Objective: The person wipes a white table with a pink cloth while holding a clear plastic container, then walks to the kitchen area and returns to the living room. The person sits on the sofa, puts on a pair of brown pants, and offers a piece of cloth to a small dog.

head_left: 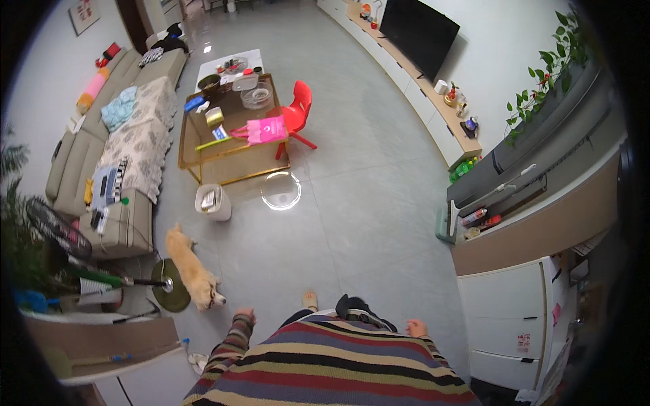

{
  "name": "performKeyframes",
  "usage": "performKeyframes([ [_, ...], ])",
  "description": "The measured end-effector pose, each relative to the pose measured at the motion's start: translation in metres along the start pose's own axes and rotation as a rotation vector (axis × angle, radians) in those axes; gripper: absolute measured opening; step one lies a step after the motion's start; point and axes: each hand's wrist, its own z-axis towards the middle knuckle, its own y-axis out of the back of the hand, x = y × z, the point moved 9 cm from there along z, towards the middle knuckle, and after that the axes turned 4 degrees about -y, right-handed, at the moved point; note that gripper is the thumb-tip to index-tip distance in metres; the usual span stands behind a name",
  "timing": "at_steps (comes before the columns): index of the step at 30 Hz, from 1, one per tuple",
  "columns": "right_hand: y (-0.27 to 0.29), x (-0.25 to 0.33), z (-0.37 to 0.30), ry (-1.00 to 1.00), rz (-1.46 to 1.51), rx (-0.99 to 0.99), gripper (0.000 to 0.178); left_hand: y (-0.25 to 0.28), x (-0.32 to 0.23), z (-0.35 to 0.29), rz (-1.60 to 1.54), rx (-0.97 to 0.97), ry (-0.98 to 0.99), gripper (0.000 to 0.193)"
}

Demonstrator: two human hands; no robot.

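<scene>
My left hand [244, 314] hangs low beside my body, its fingers curled in and nothing visible in them. Closest to it is a tan dog [189, 267] on the floor, a little to the left and apart from the hand. On the other side, my right hand [416, 329] is also loosely curled and holds nothing that I can see. Both arms wear striped knit sleeves. Between the hands, a dark cloth-like item [359, 310] shows at my front; its kind is unclear. One slippered foot [310, 300] is on the floor.
A glass-topped coffee table [233, 159] bears containers and a pink bag [264, 130]. A red chair [296, 111] and white bin [213, 203] stand by it. The sofa [74, 172] and standing fan [57, 229] are left. White cabinets [501, 291] and the TV [420, 34] are right.
</scene>
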Motion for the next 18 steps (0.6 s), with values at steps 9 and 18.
performKeyframes([
  [9, -0.018, 0.068, 0.124, -0.150, 0.154, -0.016, 0.025, -0.098, -0.498, 0.081, -0.059, -0.014, -0.582, 0.041],
  [18, 0.032, 0.237, 0.376, 0.354, -1.081, 0.133, 0.030, -0.181, -0.555, 0.131, 0.382, 0.096, -0.346, 0.044],
])
